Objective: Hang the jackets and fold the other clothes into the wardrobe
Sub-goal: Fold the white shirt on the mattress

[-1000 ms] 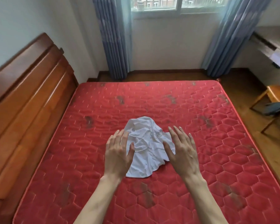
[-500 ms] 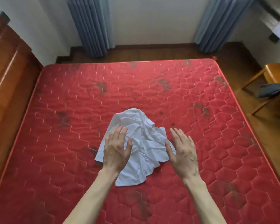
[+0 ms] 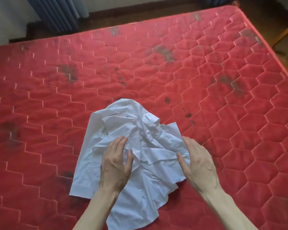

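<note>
**Crumpled shirt laid out for folding**

Spread on the red mattress (image 3: 56, 113) toward its near edge, roughly midway between the side edges: white shirt (image 3: 106, 130), still bunched, likely laid flat as a folding surface. Resting on the cloth left of centre: left hand (image 3: 115, 165), fingers straight, gripping nothing. Over the shirt's right edge: right hand (image 3: 199, 163), likewise spread and empty; contact unclear.

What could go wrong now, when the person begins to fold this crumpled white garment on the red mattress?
The white garment lies bunched and creased, so folding it before smoothing may lock wrinkles in. The red mattress shows dark stains near the cloth, which might mark the white fabric. Both hands, left hand and right hand, are flat and grip nothing.
</note>
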The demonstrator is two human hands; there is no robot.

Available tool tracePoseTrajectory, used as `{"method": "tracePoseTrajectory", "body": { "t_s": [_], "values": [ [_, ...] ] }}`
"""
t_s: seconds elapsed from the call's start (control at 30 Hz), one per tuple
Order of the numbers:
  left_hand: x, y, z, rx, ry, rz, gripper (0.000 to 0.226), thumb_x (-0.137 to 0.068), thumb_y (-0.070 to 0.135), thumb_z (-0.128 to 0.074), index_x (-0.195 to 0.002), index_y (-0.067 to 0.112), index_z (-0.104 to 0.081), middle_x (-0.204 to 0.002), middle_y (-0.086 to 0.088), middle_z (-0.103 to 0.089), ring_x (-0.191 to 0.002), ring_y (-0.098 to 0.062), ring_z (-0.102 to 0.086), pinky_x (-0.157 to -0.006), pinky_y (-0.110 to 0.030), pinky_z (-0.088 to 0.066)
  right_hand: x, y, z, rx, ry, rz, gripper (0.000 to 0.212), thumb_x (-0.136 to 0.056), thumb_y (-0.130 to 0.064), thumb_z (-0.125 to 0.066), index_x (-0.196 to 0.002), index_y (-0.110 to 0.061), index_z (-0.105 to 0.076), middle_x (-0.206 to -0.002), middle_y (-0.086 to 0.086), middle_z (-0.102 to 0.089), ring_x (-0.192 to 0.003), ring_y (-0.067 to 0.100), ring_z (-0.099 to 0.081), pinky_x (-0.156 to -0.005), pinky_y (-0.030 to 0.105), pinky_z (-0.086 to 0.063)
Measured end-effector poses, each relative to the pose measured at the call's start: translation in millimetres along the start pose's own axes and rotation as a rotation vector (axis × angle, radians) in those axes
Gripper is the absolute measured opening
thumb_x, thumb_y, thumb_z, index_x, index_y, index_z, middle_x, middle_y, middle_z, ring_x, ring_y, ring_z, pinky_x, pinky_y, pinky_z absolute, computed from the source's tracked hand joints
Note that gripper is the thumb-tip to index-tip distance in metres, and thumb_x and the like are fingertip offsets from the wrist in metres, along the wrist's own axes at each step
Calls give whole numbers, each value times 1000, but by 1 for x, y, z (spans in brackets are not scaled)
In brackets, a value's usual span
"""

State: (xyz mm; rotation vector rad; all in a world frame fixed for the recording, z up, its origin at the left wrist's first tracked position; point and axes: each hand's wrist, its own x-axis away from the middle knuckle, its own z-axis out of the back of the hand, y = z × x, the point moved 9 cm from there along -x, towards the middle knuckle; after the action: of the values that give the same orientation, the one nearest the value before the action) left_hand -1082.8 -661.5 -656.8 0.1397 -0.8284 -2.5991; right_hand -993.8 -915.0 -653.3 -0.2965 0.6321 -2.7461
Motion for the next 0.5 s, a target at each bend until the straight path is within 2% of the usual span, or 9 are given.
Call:
{"method": "tracePoseTrajectory", "body": {
  "t_s": [0.07,0.2,0.3,0.4,0.5],
  "values": [
    [-22,-11,-32,-40,-42,-55,41,-102,23,-61,-141,11,-60,-142,-4,-61,-133,-23,-56,-111,-43,-48,-19,20,-27,17,-40,-37,58,-99,-28,-69,-151,-8,-52,-150,9,-58,-142,29,-52,-118,45,-37],
    [-75,-11,-87,-85,-85,-194,39,-99,15,-62,-137,6,-63,-135,-9,-65,-124,-29,-61,-106,-46,-50,-59,60,-73,36,-122,-157,66,-105,-41,-53,-162,-15,-33,-162,4,-43,-152,24,-36,-124,37,-24],
    [-111,-3,-124,-126,-118,-255,37,-97,10,-61,-134,5,-63,-131,-12,-67,-120,-32,-62,-102,-47,-51,-82,83,-102,10,-186,-270,69,-106,-43,-50,-164,-16,-24,-158,6,-46,-144,27,-43,-118,38,-28],
    [-138,9,-157,-165,-199,-319,35,-97,8,-59,-131,3,-62,-130,-14,-66,-122,-36,-60,-103,-48,-47,-96,97,-123,3,-260,-368,63,-104,-44,-53,-156,-15,-35,-144,10,-54,-129,33,-50,-105,43,-39],
    [-155,13,-189,-274,-360,-364,48,-97,11,-54,-144,7,-52,-149,-11,-54,-139,-32,-48,-114,-41,-34,-98,105,-135,-46,-315,-448,39,-98,-48,-59,-121,-16,-55,-107,3,-66,-107,35,-60,-87,42,-41]
  ]
}}
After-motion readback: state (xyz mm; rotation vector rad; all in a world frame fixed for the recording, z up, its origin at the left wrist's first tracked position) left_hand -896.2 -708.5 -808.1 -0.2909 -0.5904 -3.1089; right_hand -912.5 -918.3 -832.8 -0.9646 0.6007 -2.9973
